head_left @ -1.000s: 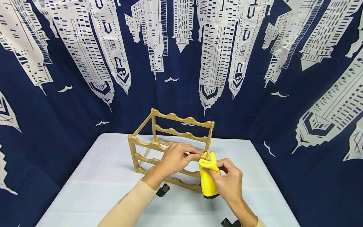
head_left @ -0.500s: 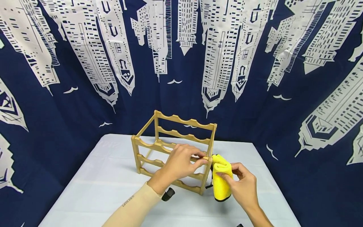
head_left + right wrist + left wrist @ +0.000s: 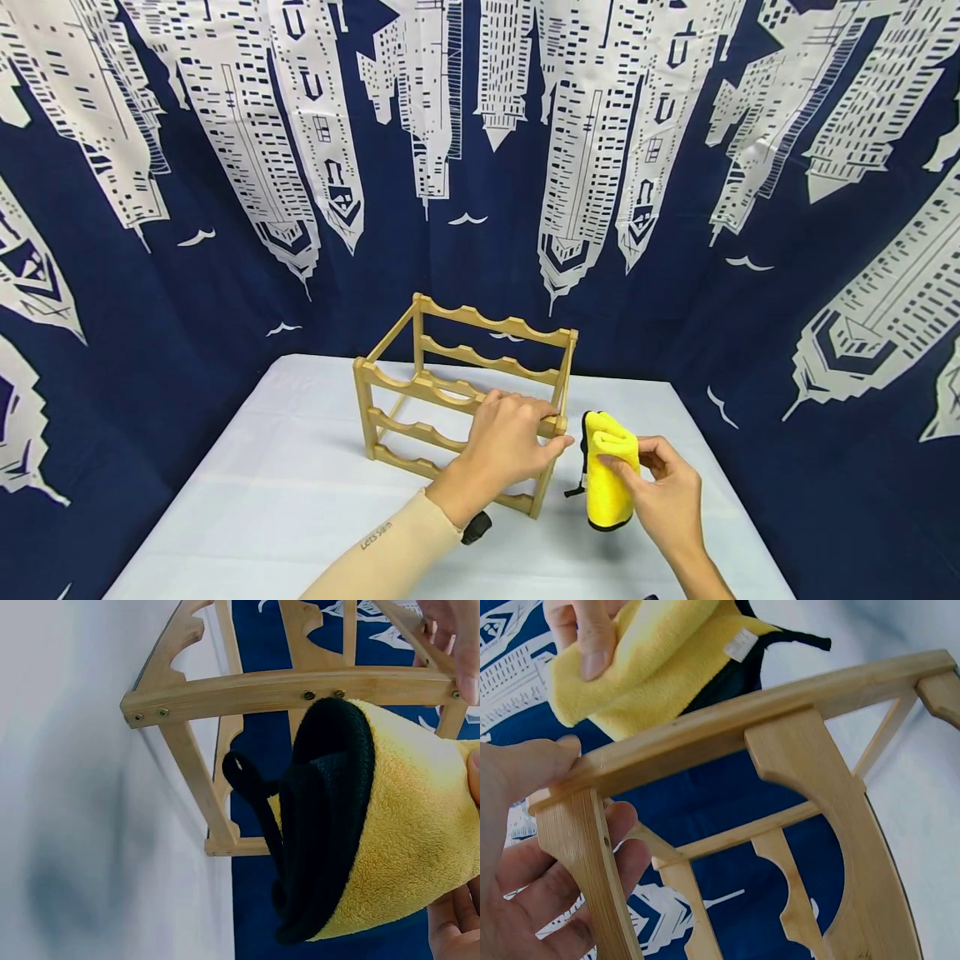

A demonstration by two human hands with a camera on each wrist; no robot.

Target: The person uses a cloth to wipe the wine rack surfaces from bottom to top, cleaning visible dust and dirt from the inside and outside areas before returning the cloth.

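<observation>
A light wooden wine rack (image 3: pixel 365 408) with scalloped rails stands on the table. At its front right top corner, my left hand (image 3: pixel 510 437) grips the rail, thumb over the top and fingers behind the scalloped slat, as the left wrist view shows. Just right of the rack, my right hand (image 3: pixel 667 492) pinches a folded yellow cloth (image 3: pixel 609 479) with black edging, held up off the table and apart from the wood. A black loop (image 3: pixel 247 776) sticks out from the cloth's edge, and a small white tag (image 3: pixel 741 645) shows in the left wrist view.
The table (image 3: pixel 247 500) has a white cover. Behind and beside it hangs a dark blue curtain (image 3: pixel 480 250) printed with white upside-down buildings. A black strap piece (image 3: pixel 477 527) is on the left wrist.
My right hand has drawn the yellow cloth rightward, away from the rack's corner post it was against. My left hand still holds the top corner, its thumb now extended farther right.
</observation>
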